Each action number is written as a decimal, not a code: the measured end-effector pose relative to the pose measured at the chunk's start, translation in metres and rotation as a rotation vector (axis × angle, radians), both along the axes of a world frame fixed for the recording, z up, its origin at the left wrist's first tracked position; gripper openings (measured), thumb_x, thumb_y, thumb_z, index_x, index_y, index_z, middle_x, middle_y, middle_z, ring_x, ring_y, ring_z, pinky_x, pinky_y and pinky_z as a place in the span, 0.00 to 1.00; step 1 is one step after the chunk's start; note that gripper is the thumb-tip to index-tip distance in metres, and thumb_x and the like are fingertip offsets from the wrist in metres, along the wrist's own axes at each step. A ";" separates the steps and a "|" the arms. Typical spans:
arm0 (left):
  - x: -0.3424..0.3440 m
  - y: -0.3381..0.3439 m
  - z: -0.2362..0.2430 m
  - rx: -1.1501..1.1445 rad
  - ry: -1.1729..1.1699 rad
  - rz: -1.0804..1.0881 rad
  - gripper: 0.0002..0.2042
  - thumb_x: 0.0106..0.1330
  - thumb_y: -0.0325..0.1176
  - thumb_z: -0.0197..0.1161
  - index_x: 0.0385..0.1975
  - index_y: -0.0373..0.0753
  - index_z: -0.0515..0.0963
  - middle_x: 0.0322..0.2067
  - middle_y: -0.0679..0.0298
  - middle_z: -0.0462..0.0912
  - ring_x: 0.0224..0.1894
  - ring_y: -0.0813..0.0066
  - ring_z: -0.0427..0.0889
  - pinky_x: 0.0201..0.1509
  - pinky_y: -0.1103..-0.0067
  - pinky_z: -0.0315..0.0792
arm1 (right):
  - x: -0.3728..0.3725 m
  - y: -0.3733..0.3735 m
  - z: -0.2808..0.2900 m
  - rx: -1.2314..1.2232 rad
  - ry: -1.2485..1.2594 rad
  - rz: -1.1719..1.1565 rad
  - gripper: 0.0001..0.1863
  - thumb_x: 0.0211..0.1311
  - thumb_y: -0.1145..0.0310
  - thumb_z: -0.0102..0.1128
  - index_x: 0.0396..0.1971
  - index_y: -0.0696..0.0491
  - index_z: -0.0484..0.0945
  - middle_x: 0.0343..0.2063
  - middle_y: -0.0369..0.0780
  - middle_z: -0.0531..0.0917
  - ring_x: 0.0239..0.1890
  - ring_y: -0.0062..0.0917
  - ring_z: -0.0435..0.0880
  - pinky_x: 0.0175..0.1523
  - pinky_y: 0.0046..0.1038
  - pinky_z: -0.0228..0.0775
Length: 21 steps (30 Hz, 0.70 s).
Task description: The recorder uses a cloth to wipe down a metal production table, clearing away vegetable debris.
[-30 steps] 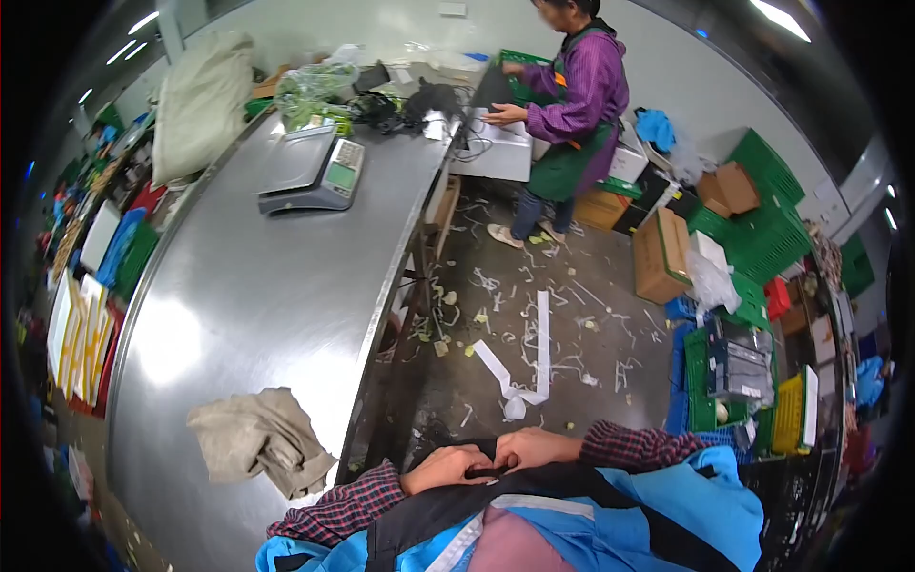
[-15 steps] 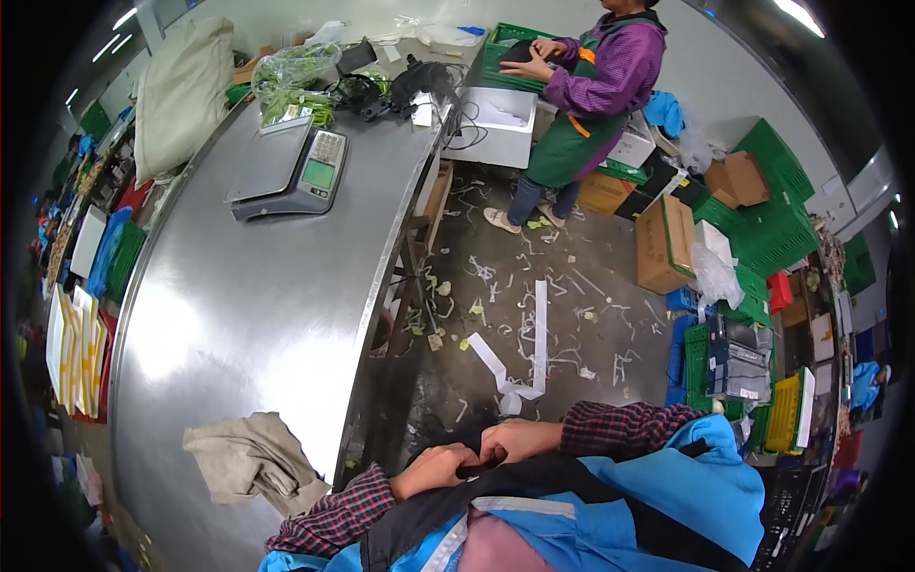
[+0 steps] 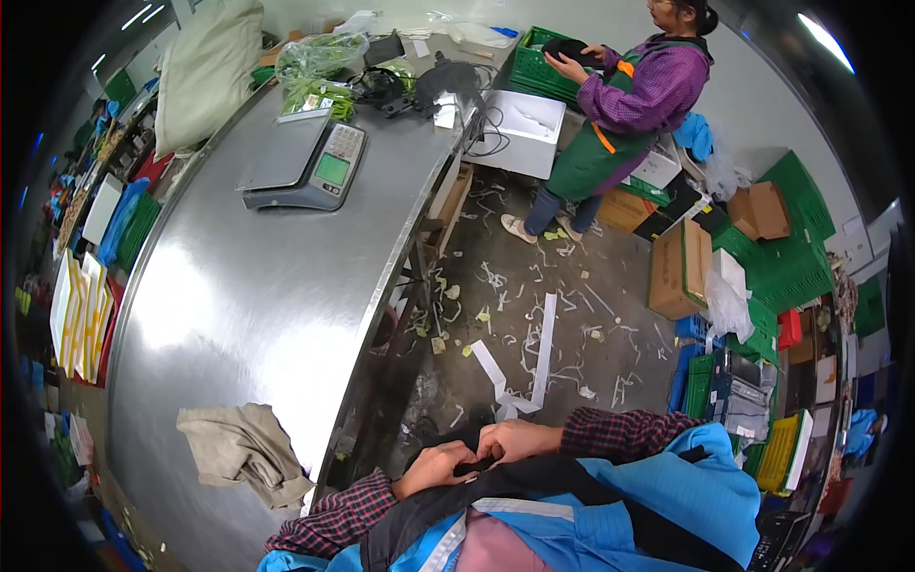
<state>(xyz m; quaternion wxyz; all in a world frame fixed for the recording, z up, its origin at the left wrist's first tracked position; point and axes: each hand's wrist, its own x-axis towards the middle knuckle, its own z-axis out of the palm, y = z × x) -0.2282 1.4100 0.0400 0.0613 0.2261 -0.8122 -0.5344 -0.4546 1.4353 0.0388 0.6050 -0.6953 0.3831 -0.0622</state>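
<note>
My left hand (image 3: 435, 468) and my right hand (image 3: 519, 440) meet low in front of my body, at the dark front of my blue and black jacket (image 3: 658, 477). Fingers of both are curled closed around something black between them. It looks like dark fabric, but the fingers hide most of it. Left of my left forearm, a crumpled beige cloth (image 3: 238, 448) lies on the near end of the metal table (image 3: 276, 286), apart from my hands.
A weighing scale (image 3: 329, 172) stands farther up the table, near bagged green vegetables (image 3: 319, 71) and black cables (image 3: 386, 91). A co-worker (image 3: 639, 105) in a green apron holds something black beside a green crate (image 3: 538, 76). Paper strips (image 3: 545, 353) litter the floor; boxes (image 3: 681, 267) stand right.
The whole view has shifted slightly, so the table items and co-worker appear farther right. My hands stay together at the black material, with only slight finger movement.
</note>
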 end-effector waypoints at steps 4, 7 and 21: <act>0.002 0.001 -0.001 0.038 0.030 0.054 0.13 0.56 0.39 0.64 0.35 0.38 0.76 0.33 0.58 0.76 0.36 0.60 0.78 0.38 0.73 0.73 | 0.001 0.000 0.003 -0.011 0.013 -0.014 0.18 0.48 0.63 0.68 0.37 0.57 0.79 0.35 0.38 0.76 0.30 0.22 0.79 0.35 0.23 0.71; 0.006 0.008 0.001 0.174 0.019 0.143 0.14 0.57 0.39 0.64 0.38 0.38 0.74 0.32 0.57 0.76 0.37 0.58 0.78 0.38 0.73 0.72 | 0.003 0.000 0.003 0.009 -0.002 -0.049 0.17 0.47 0.65 0.68 0.37 0.57 0.79 0.35 0.37 0.76 0.29 0.21 0.79 0.35 0.23 0.71; 0.076 0.038 -0.011 0.733 0.360 1.025 0.14 0.56 0.20 0.63 0.42 0.36 0.73 0.19 0.73 0.67 0.18 0.87 0.67 0.20 0.87 0.62 | -0.020 -0.001 0.005 0.808 -0.527 -0.753 0.10 0.58 0.69 0.52 0.39 0.53 0.72 0.26 0.38 0.77 0.13 0.13 0.65 0.17 0.16 0.57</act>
